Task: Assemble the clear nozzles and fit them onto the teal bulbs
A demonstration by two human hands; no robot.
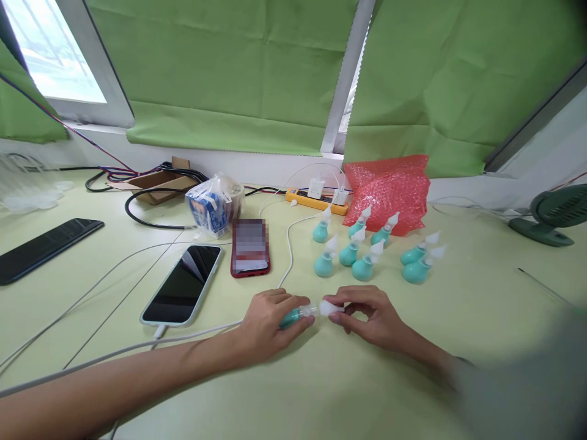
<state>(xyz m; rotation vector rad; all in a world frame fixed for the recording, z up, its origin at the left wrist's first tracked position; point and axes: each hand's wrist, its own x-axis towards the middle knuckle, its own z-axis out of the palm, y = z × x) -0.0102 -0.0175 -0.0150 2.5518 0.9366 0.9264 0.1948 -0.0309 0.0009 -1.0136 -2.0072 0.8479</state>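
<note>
My left hand (273,321) is closed around a teal squeeze bulb (288,318), whose clear neck (308,310) points right. Between the thumb and fingers of my right hand (371,315) is a white, translucent tapered nozzle tip (328,308). Its wide end faces the clear neck, very near it; whether they touch I cannot tell. Beyond my hands stand several teal nasal aspirators (324,264) with pale pointed tips, some upright and some tilted. Two more aspirators (416,272) lean over farther right.
A white-cased phone (183,284) and a red-cased phone (250,260) lie left of my hands, with white cables nearby. Behind are a bagged blue box (208,208), a yellow power strip (300,199) and red bubble wrap (389,192). A dark green fan (559,211) stands right.
</note>
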